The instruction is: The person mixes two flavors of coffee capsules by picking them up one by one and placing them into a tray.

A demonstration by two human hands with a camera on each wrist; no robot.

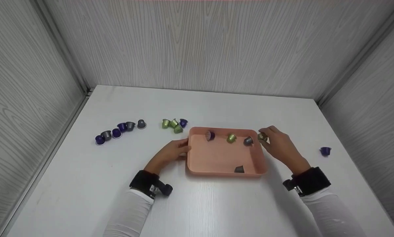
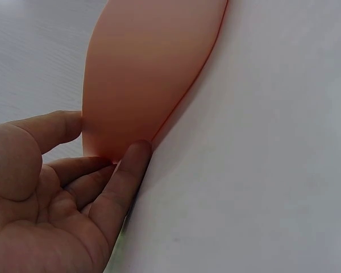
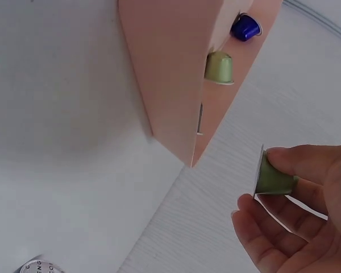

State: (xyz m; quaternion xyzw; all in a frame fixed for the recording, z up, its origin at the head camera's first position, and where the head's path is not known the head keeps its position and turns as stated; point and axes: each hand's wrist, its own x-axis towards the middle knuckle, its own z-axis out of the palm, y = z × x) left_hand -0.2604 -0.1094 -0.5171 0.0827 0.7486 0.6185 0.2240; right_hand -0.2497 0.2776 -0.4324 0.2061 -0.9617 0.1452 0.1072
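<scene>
A pink tray [image 1: 220,154] carries several coffee capsules: a purple one [image 1: 210,135], a green one [image 1: 231,138], and grey ones at the right [image 1: 248,141] and near edge [image 1: 239,169]. My left hand [image 1: 172,151] grips the tray's left end; the left wrist view puts its thumb and fingertips against the outer wall [image 2: 142,74]. Just off the opposite end, my right hand [image 1: 279,144] pinches a green coffee capsule [image 3: 274,177] between thumb and fingers. That capsule is beside the tray's right rim in the head view.
To the left lies a row of purple and grey capsules [image 1: 117,133]. Behind the tray's left corner sits a cluster of green capsules [image 1: 174,123] with a purple one [image 1: 183,122]. One purple capsule [image 1: 325,151] lies far right. Wood-grain panels [image 1: 197,46] wall the white table [image 1: 85,184].
</scene>
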